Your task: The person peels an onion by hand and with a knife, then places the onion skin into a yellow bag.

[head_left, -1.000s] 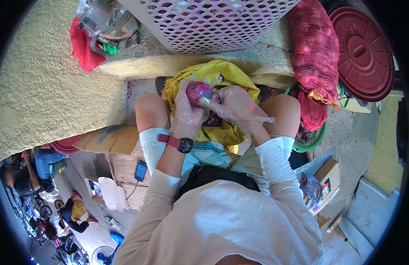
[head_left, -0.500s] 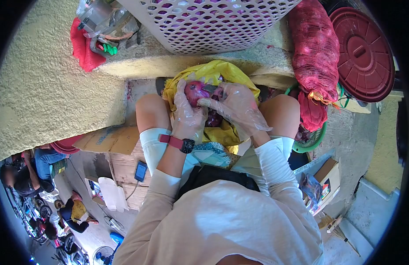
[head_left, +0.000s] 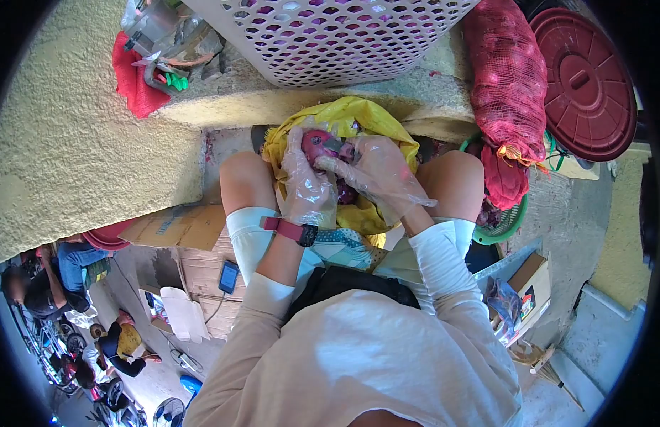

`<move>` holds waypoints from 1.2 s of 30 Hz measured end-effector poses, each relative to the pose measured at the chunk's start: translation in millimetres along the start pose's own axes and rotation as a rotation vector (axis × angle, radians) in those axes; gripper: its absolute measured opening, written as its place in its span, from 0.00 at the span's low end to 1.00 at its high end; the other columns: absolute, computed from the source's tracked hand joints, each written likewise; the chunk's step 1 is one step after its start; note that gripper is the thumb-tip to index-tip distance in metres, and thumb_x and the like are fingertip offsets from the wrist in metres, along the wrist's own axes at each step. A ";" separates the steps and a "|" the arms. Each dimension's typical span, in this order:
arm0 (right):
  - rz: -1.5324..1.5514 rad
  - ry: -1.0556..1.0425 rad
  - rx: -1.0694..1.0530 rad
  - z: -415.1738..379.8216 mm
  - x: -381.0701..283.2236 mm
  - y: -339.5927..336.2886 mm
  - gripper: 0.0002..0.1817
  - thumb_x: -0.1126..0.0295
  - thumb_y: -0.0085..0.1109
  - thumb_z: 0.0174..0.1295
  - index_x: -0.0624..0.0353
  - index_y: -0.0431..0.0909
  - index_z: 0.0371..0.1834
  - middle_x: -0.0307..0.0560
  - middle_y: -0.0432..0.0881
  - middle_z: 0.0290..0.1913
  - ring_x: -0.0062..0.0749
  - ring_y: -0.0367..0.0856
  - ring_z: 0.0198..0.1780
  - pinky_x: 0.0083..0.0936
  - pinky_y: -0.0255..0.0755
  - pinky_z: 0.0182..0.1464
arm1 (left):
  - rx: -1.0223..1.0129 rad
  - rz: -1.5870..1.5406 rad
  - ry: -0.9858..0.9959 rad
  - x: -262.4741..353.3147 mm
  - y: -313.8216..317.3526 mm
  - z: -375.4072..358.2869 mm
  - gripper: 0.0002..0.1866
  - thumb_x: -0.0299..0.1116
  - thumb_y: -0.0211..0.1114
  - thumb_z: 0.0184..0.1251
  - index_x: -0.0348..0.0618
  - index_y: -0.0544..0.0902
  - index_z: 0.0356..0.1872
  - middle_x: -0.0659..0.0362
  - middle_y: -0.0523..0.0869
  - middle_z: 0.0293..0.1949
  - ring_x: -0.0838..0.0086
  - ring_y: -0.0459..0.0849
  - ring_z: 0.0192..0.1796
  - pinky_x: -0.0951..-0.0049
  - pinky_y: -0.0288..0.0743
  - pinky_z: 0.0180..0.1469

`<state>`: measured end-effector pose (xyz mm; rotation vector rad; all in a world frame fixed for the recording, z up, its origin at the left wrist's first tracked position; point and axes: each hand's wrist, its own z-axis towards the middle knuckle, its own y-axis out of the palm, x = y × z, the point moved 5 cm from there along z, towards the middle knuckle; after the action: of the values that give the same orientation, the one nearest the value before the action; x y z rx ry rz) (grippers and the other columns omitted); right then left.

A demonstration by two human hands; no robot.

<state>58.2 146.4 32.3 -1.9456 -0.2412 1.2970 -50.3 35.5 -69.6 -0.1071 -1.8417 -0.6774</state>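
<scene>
A red onion (head_left: 316, 145) rests in my left hand (head_left: 303, 174), whose gloved fingers are wrapped round its left side. My right hand (head_left: 380, 171), also in a clear plastic glove, is closed on a small knife (head_left: 333, 145); the dark blade meets the onion's right side, while my thumb reaches to its lower edge. Most of the handle is hidden by my fingers. Both hands are over a yellow sack (head_left: 351, 110) between my knees. More red onions (head_left: 346, 192) lie in it, partly covered by my hands.
Ahead, a white perforated basket (head_left: 344, 43) of purple-red onions stands on a ledge. To the right are a red mesh sack (head_left: 508, 78) of onions, a dark red lid (head_left: 583, 85) and a green basket (head_left: 511, 224). Cardboard (head_left: 202, 285) and a phone (head_left: 228, 276) lie left; people are farther off.
The onion has turned slightly in my left hand, and the blade has shifted a little against it. Both hands stay over the yellow sack.
</scene>
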 end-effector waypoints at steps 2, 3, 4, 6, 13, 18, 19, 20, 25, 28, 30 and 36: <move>0.006 0.012 0.007 -0.4 -0.2 0.3 0.42 0.25 0.60 0.60 0.62 0.89 0.33 0.63 0.85 0.27 0.59 0.86 0.31 0.49 0.78 0.37 | 0.023 -0.073 -0.053 5.9 5.7 -3.8 0.20 0.48 0.56 0.83 0.41 0.80 0.56 0.54 0.87 0.48 0.66 0.88 0.47 0.66 0.87 0.52; 0.012 0.023 0.013 -0.5 -0.2 0.4 0.41 0.26 0.59 0.61 0.61 0.89 0.33 0.63 0.85 0.26 0.59 0.85 0.30 0.48 0.78 0.37 | 0.035 -0.110 -0.080 10.8 9.7 -6.2 0.20 0.49 0.55 0.84 0.41 0.80 0.55 0.54 0.87 0.48 0.66 0.88 0.47 0.66 0.87 0.52; 0.012 0.023 0.013 -0.4 -2.0 -0.1 0.41 0.26 0.59 0.61 0.61 0.89 0.33 0.63 0.85 0.26 0.59 0.85 0.30 0.48 0.78 0.37 | 0.046 -0.147 -0.106 15.0 13.1 -8.2 0.20 0.49 0.55 0.84 0.41 0.80 0.55 0.54 0.87 0.48 0.67 0.88 0.46 0.66 0.87 0.52; 0.084 0.088 -0.068 -0.8 -3.1 2.1 0.39 0.29 0.60 0.63 0.62 0.89 0.31 0.62 0.84 0.24 0.57 0.85 0.28 0.47 0.78 0.36 | 0.058 -0.183 -0.134 11.2 11.1 -7.6 0.21 0.49 0.55 0.84 0.40 0.81 0.55 0.54 0.88 0.48 0.67 0.88 0.45 0.66 0.87 0.52; 0.196 0.108 -0.097 0.0 4.3 8.6 0.35 0.34 0.61 0.65 0.61 0.89 0.30 0.59 0.83 0.22 0.55 0.84 0.26 0.46 0.77 0.35 | 0.006 0.031 0.032 17.3 13.1 -7.2 0.21 0.49 0.56 0.84 0.41 0.80 0.56 0.54 0.88 0.48 0.67 0.88 0.47 0.65 0.86 0.51; 0.007 -0.056 -0.007 0.5 -0.9 3.1 0.34 0.33 0.62 0.64 0.59 0.88 0.28 0.58 0.84 0.23 0.52 0.85 0.28 0.46 0.78 0.37 | -0.125 -0.337 -0.211 -5.6 -5.1 -5.4 0.39 0.20 0.68 0.64 0.35 0.62 0.76 0.49 0.78 0.64 0.65 0.80 0.63 0.66 0.75 0.68; 0.006 -0.056 -0.007 -0.2 -2.5 0.2 0.34 0.33 0.62 0.64 0.59 0.88 0.28 0.58 0.84 0.23 0.52 0.85 0.28 0.46 0.78 0.37 | -0.173 -0.143 -0.139 10.2 4.0 -10.7 0.39 0.20 0.68 0.65 0.35 0.61 0.77 0.49 0.78 0.65 0.65 0.80 0.63 0.67 0.76 0.68; 0.034 -0.022 -0.076 -1.7 -4.3 -0.9 0.34 0.33 0.63 0.63 0.58 0.88 0.28 0.57 0.85 0.24 0.52 0.85 0.29 0.46 0.78 0.37 | -0.219 0.050 -0.067 20.4 10.5 -13.9 0.39 0.20 0.68 0.67 0.34 0.60 0.77 0.49 0.78 0.65 0.65 0.81 0.63 0.67 0.77 0.67; 0.067 -0.101 0.018 -3.2 -0.7 -1.3 0.35 0.30 0.67 0.58 0.57 0.89 0.28 0.56 0.85 0.25 0.53 0.85 0.29 0.46 0.77 0.35 | -0.146 -0.350 -0.323 23.4 8.4 -8.7 0.42 0.18 0.67 0.65 0.34 0.58 0.79 0.47 0.78 0.66 0.63 0.82 0.61 0.67 0.77 0.67; -0.056 -0.144 0.138 -1.5 -8.5 -15.3 0.38 0.28 0.69 0.53 0.59 0.89 0.31 0.55 0.85 0.24 0.53 0.86 0.30 0.45 0.77 0.35 | -0.098 -0.040 -0.118 13.9 5.8 -8.8 0.27 0.36 0.61 0.74 0.38 0.68 0.70 0.49 0.83 0.60 0.63 0.86 0.57 0.65 0.81 0.63; -0.097 -0.036 0.034 -0.3 -7.9 -17.0 0.38 0.31 0.75 0.49 0.61 0.90 0.39 0.58 0.86 0.28 0.52 0.88 0.33 0.42 0.79 0.39 | -0.051 0.349 0.166 16.3 4.1 -9.1 0.25 0.54 0.54 0.84 0.42 0.80 0.61 0.52 0.88 0.54 0.65 0.89 0.53 0.65 0.86 0.59; -0.080 -0.103 0.125 -0.5 -5.5 -15.7 0.41 0.25 0.69 0.49 0.58 0.91 0.39 0.57 0.86 0.27 0.54 0.87 0.32 0.46 0.80 0.37 | -0.079 0.348 0.111 19.6 8.7 -9.5 0.26 0.54 0.54 0.84 0.42 0.79 0.64 0.52 0.88 0.53 0.66 0.89 0.52 0.66 0.86 0.57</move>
<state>59.9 154.0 47.0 -1.7502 -0.2797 1.3292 -46.4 33.1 -46.6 -0.4236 -1.6361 -0.4998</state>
